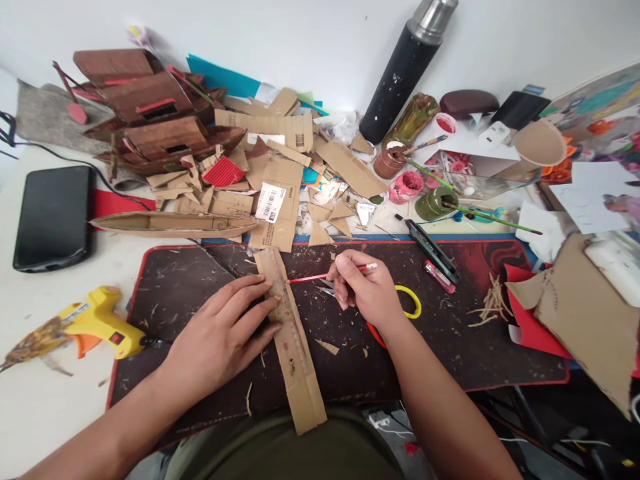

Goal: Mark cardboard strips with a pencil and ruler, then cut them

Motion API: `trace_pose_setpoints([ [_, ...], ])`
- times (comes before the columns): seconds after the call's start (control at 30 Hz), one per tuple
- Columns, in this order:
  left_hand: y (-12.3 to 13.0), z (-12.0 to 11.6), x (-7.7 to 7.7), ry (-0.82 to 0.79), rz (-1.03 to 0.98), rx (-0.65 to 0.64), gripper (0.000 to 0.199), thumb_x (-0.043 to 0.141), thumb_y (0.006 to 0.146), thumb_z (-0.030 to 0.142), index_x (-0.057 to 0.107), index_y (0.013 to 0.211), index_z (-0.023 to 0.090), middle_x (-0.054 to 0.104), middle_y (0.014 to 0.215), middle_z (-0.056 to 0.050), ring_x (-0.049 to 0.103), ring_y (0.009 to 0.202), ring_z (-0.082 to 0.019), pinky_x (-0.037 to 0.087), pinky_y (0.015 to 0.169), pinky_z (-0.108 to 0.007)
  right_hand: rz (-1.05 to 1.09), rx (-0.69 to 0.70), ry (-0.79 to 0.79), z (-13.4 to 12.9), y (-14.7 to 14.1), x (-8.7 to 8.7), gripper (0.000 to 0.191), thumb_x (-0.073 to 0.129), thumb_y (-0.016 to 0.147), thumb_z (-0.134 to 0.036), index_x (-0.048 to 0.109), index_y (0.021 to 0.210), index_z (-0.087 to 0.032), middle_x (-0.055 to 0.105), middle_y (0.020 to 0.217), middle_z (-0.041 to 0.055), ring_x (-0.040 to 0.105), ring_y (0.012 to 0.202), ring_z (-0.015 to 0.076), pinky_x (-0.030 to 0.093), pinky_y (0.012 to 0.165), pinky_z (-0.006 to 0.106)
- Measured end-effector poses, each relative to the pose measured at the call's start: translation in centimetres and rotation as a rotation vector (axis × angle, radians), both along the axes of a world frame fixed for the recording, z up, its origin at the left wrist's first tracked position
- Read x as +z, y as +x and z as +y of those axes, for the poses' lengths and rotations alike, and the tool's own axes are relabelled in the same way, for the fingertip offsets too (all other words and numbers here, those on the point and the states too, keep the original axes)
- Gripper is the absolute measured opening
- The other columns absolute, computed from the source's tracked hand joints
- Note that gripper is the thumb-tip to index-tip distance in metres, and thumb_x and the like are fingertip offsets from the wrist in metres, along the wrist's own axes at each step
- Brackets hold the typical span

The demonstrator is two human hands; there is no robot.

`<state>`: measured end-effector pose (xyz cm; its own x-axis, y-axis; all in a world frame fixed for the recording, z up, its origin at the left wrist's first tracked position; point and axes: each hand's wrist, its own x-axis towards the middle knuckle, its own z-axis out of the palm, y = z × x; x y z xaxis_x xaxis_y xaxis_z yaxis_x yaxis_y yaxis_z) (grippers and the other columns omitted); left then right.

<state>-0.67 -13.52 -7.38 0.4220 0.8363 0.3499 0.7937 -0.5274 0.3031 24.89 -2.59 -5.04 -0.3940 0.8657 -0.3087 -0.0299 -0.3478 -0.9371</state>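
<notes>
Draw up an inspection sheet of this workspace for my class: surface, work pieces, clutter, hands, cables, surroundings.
Surface: dark mat with red edging, littered with small cardboard bits.
Work pieces: cardboard strip lying on the mat; red pencil with its tip at the strip's edge.
Clutter: cardboard scraps heaped behind the mat; scissors partly hidden by the right hand; craft knife on the mat.
Hands: left hand spread on the strip; right hand gripping the pencil.
Cables: glue gun lead runs towards the left forearm; black cord behind the phone; white cord below the mat, lower right.
Surroundings: brown model boats, open paint pots, black flask; liquid spills: nothing seen.
</notes>
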Motion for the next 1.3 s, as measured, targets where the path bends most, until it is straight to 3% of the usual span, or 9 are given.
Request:
trace_pose_setpoints([
  [0.43,0.01,0.09,0.03,0.002,0.001,-0.019,0.029,0.074,0.106,0.024,0.067,0.131,0.011,0.073,0.133,-0.019,0.068,0.134,-0.039,0.064,0.110,-0.055,-0.019,-0.016,0.000,-0.05,0.02,-0.05,0.058,0.080,0.091,-0.076,0.069,0.077,-0.021,0.056,0.047,-0.0053,0.052,0.037,0.0114,0.029,0.037,0.021],
  [1.3,0.06,0.07,-0.01,0.009,-0.011,0.000,0.027,0.072,0.107,0.025,0.070,0.130,0.013,0.076,0.133,-0.017,0.070,0.134,-0.036,0.063,0.112,-0.050,-0.044,-0.012,-0.025,-0.01,-0.02,-0.17,0.059,0.078,0.090,-0.078,0.068,0.078,-0.021,0.055,0.047,-0.0055,0.051,0.037,0.0123,0.031,0.038,0.022],
])
